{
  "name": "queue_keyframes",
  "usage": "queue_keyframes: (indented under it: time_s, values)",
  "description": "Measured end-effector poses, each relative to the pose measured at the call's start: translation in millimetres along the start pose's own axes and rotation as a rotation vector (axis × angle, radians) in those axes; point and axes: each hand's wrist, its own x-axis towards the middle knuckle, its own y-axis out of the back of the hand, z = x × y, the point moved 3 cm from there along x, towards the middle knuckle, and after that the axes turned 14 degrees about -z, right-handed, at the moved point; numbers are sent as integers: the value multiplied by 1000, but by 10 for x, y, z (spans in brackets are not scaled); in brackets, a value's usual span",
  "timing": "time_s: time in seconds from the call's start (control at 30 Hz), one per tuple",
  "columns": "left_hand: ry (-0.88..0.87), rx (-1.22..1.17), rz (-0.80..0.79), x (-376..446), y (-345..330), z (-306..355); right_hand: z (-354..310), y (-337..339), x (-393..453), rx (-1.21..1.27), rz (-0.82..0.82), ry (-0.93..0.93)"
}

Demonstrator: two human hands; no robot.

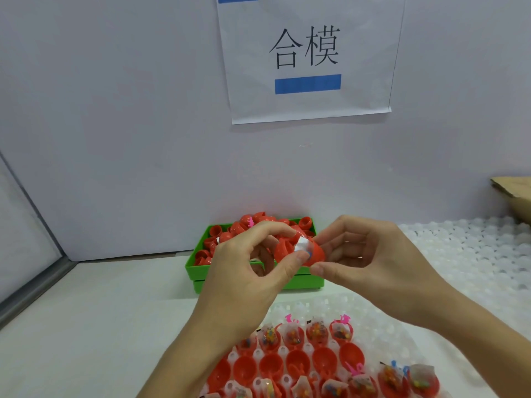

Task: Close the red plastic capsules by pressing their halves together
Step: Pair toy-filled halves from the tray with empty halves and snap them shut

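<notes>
I am looking at a small assembly or packing workstation, not a home. A printed paper sign (pixel 309 56) with two large characters hangs on the plain partition wall (pixel 115 124) at top centre. Mid-frame sits a green bin (pixel 201 268) heaped with red capsule halves (pixel 230 228), and at the bottom a white moulded tray (pixel 431 326) holds filled capsules in rows.

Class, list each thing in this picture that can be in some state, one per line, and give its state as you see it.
Capsule: not yet closed, white packet sticking out, held by both hands.
Left hand: pinching the capsule.
Right hand: pinching the capsule.
Green bin: heaped with red halves.
Tray: holds open red halves, some filled, some empty.
Paper sign: hanging on the wall.
</notes>
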Motion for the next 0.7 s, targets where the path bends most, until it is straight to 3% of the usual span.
queue_keyframes:
  time_s: [0.37, 0.7]
  values:
    - [1, -61, -89, 1, 1, 40, -10, -51, 2, 91, -16, 66]
    - [30, -233, -18, 11, -28, 40, -29, -60, 8, 94, 59, 117]
